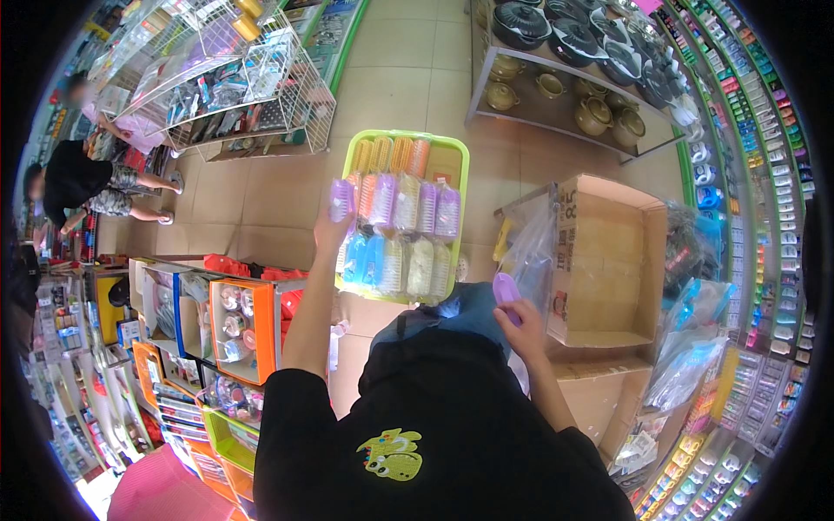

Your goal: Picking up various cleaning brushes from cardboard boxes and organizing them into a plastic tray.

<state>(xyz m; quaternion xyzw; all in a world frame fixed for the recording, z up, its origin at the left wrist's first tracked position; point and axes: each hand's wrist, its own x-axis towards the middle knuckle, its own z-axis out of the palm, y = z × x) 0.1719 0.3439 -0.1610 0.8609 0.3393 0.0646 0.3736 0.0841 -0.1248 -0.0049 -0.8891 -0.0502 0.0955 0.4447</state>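
My left hand is closed on a purple scrubbing brush at the left side of a lime-green plastic basket. Inside the basket, wrapped brushes stand in rows: orange and yellow ones at the far end, purple and clear ones in the middle, blue ones and whitish ones at the near end. My right hand holds another purple brush, its smooth back up, near my right thigh. Part of the basket's near edge lies close to my lap.
An open cardboard box stands at right beside clear plastic bags. A rack with clay pots is ahead at right, a wire display basket ahead at left. Shelf boxes are at left. Two people are at far left.
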